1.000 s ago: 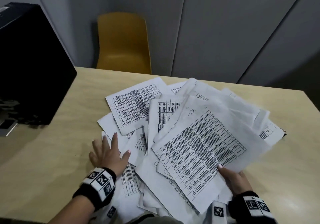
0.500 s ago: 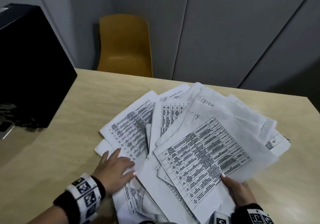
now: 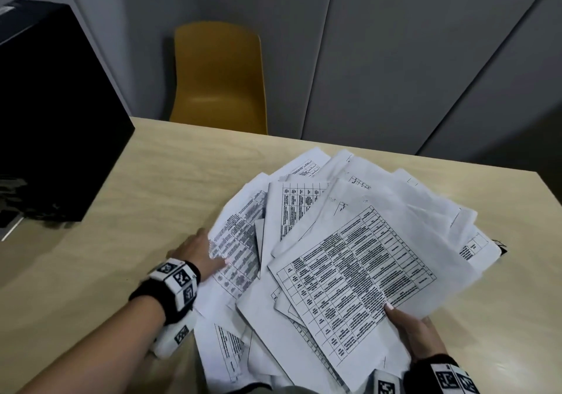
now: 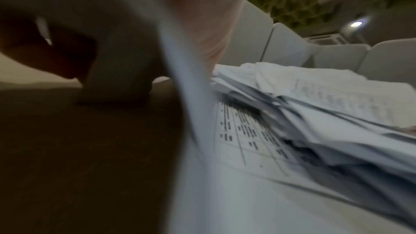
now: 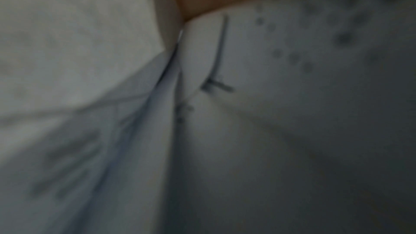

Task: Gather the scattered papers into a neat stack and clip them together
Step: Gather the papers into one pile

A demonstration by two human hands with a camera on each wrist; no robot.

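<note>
Several printed sheets lie fanned in a loose pile (image 3: 304, 211) on the pale wooden table (image 3: 182, 165). My left hand (image 3: 194, 250) is at the pile's left edge and grips a printed sheet (image 3: 240, 241), which is lifted and blurred. In the left wrist view that sheet (image 4: 180, 113) stands up between my fingers and thumb, with the pile (image 4: 315, 113) behind it. My right hand (image 3: 416, 339) holds a bundle of papers (image 3: 359, 272) at its near corner, thumb on top. The right wrist view shows only blurred paper (image 5: 270, 95) close up.
A black box-like object (image 3: 51, 113) stands on the table's left side. A yellow chair (image 3: 219, 80) stands behind the far edge, in front of grey wall panels. A small dark object (image 3: 501, 246) peeks out at the pile's right edge.
My left hand has left its flat rest on the left sheets, swung right and taken hold of one sheet. The left sheets have shifted toward the pile. The right hand keeps its hold.
</note>
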